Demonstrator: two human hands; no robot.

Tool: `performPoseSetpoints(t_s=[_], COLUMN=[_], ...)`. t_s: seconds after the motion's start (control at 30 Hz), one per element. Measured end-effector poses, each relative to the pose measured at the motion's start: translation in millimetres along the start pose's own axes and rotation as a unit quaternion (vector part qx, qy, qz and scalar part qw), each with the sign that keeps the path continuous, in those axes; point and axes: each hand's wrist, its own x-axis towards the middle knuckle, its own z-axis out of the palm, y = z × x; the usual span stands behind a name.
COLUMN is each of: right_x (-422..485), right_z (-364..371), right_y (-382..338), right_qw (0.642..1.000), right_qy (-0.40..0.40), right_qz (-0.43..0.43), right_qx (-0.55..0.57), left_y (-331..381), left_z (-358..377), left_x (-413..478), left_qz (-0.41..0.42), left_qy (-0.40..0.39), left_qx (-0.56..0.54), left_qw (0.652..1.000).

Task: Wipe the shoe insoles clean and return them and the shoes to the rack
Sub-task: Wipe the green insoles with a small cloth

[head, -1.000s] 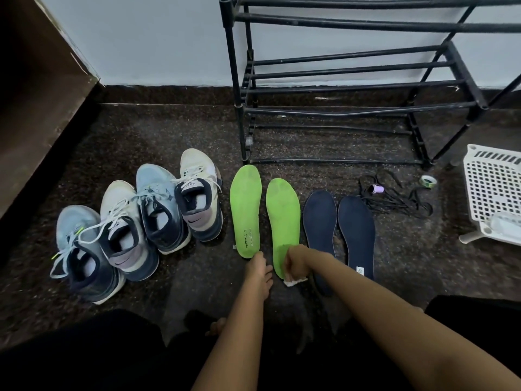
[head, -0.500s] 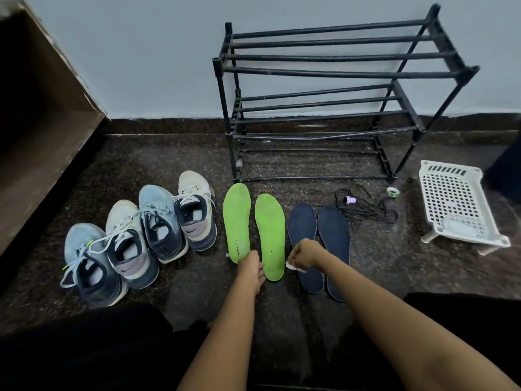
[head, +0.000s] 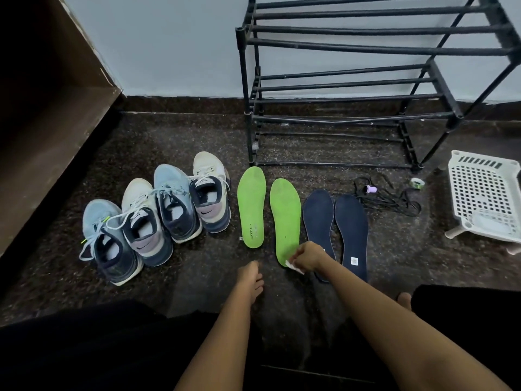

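The right hand (head: 307, 256), pinching a small white wipe (head: 294, 265), has returned to the heel of the right green insole (head: 285, 218). The left hand (head: 250, 277) has slipped off the left green insole (head: 251, 206) and rests loose-fingered on the floor (head: 197, 266). Wiping seems barely begun; the navy insoles (head: 318, 218) and sneakers (head: 174, 204) lie short of the shoe rack (head: 366, 31).
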Motion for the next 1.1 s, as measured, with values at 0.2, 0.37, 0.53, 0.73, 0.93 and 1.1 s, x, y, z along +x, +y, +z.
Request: performPoseSetpoints(t_s=[0.2,0.37,0.53,0.73,0.93,1.1], right_x=[16,30,41,39,35,34], right_z=[6,9,5,-4,-6,-6], right_y=[-12,-17,-23,-31,-28,-22], right_qw=[0.996,0.996,0.991,0.984,0.977,0.973], right_qy=[-0.01,-0.013,-0.009,-0.007,-0.009,-0.001], right_qz=[0.008,0.005,0.015,0.032,0.061,0.065], right_qx=[0.091,0.093,0.134,0.177,0.207,0.22], left_y=[17,27,23,29,42,46], left_z=[-5,-6,-5,1,9,11], left_x=[26,57,105,118,93,93], left_qz=[0.041,0.076,0.1,0.114,0.106,0.118], left_qy=[0.057,0.101,0.126,0.135,0.106,0.111], left_qx=[-0.011,0.015,0.076,0.075,-0.019,0.026], left_qw=[0.997,0.992,0.984,0.981,0.989,0.987])
